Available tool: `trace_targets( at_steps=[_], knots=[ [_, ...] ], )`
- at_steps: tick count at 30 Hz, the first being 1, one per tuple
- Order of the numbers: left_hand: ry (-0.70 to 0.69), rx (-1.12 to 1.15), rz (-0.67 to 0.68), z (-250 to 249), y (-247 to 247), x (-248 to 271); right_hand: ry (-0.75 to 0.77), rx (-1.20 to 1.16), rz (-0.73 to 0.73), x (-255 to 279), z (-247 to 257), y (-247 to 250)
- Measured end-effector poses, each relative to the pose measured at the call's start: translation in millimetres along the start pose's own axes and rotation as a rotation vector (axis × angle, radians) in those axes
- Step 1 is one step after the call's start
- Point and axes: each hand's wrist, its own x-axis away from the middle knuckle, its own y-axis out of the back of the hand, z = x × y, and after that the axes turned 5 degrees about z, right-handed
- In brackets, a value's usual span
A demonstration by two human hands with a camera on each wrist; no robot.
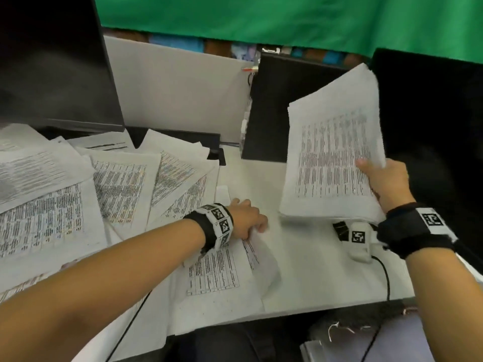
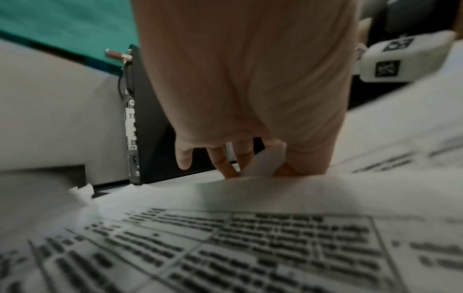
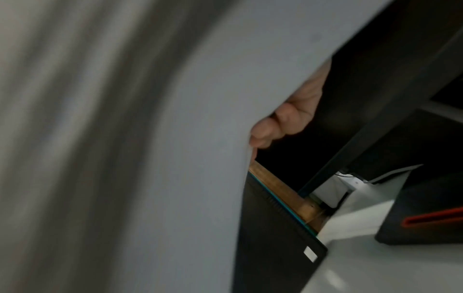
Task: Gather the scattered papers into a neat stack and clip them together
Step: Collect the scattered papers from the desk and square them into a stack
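Both forearms are stretched out forward, bare, each with a black strap and checkered marker tags at the wrist. The left hand (image 1: pixel 245 218) is low and palm-down, fingers (image 2: pixel 223 162) curled, pinching the edge of a sheet (image 1: pixel 217 270) lying under it. The right hand (image 1: pixel 386 181) is raised higher on its side, thumb on top and fingers (image 3: pixel 265 130) wrapped behind, gripping a stack of papers (image 1: pixel 332 158) by its edge.

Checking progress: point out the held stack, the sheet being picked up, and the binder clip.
held stack (image 1: pixel 332 158), head view, middle of its printed top page
sheet (image 1: pixel 219 267), head view, its printed table
binder clip (image 1: pixel 341 230), head view, its black body
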Motion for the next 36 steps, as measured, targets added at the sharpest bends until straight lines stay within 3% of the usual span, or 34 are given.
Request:
trace_targets(
  at_steps=[5,9,11,13,15,17,19,21,24,26,30,32,34,36],
  knots=[
    [-0.053,-0.138,-0.123,26,12,35,-0.123,-0.126,0.313,22,-20,-27],
    [0.076,0.158,-0.334,55,18,70,-0.238,-0.054,0.463,32,-43,-66],
    [0.075,0.35,-0.555,60,25,87,-0.185,0.119,0.478,31,-51,-81],
    [0.028,0.59,-0.797,65,35,98,-0.046,0.499,0.463,32,-45,-85],
    [0.071,0.731,-0.95,69,56,104,0.064,0.849,0.399,31,-29,-85],
    [0.169,0.484,-1.133,73,86,110,0.168,0.919,0.419,30,-3,-87],
    [0.281,0.284,-1.324,80,116,125,0.253,0.728,0.557,40,26,-94],
    [0.433,0.261,-1.45,86,137,144,0.236,0.496,0.769,61,47,-111],
    [0.718,0.162,-1.39,101,136,167,0.137,0.507,1.029,96,50,-151],
    [0.832,0.216,-1.325,110,118,180,0.048,0.546,1.099,111,44,-177],
    [0.892,0.759,-1.304,144,69,202,-0.044,0.53,1.108,135,42,-208],
    [0.919,1.129,-1.179,155,36,204,-0.019,0.579,1.099,145,43,-216],
    [0.944,1.281,-0.968,152,2,200,0.017,0.586,1.033,149,49,-221],
    [0.962,1.353,-0.903,148,-26,194,0.154,0.606,0.85,140,61,-220]
  ],
)
